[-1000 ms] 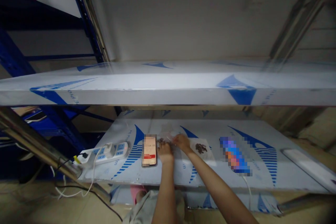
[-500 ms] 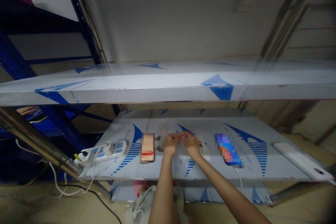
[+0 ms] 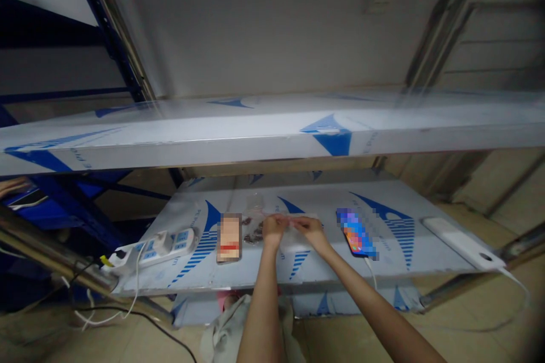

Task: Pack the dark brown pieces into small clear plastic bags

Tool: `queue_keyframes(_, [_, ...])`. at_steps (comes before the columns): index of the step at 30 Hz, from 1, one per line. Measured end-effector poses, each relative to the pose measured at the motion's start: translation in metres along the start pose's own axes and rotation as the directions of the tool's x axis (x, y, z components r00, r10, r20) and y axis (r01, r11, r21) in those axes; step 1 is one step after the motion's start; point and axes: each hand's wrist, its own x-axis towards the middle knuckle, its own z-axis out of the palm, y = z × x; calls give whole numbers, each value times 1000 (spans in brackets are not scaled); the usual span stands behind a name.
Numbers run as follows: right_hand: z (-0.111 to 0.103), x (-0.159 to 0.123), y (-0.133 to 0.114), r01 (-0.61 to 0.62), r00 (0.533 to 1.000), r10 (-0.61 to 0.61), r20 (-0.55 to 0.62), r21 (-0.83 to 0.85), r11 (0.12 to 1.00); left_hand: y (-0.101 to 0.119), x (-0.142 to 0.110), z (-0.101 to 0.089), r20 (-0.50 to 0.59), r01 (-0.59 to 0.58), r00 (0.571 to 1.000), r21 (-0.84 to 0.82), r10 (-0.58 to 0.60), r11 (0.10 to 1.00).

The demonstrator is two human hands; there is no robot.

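Hands (image 3: pixel 275 231) closer together, steel shelf (image 3: pixel 409 249), tiled floor (image 3: pixel 340 334)

Watching from the room, I'd place the single camera on the person's head, tipped forward and down, close above the left hand (image 3: pixel 272 231) and right hand (image 3: pixel 310 229). Its wide view faces the front edge of the lower steel shelf (image 3: pixel 272 193), with the upper steel shelf (image 3: pixel 255 147) crossing the frame above it and the tiled floor (image 3: pixel 468 317) showing beneath.
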Motion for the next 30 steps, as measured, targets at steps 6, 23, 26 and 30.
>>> queue_keyframes(6, [-3, 2, 13, -126, 992, 123, 35, 117, 985, 1, -3, 4, 91, -52, 995, 5, 51, 999])
queue_keyframes(23, [-17, -8, 22, -91, 996, 94, -3, -274, 957, 13, -7, 9, 272, -51, 962, 260, -22, 964])
queue_keyframes(26, [-17, -5, 23, -100, 991, 105, 86, -61, 993, 16, -9, 10, 239, -62, 971, 276, -6, 959])
queue_keyframes(30, [-19, 0, 23, -114, 984, 105, 142, 57, 992, 16, -8, 12, 260, -105, 964, 200, 50, 974])
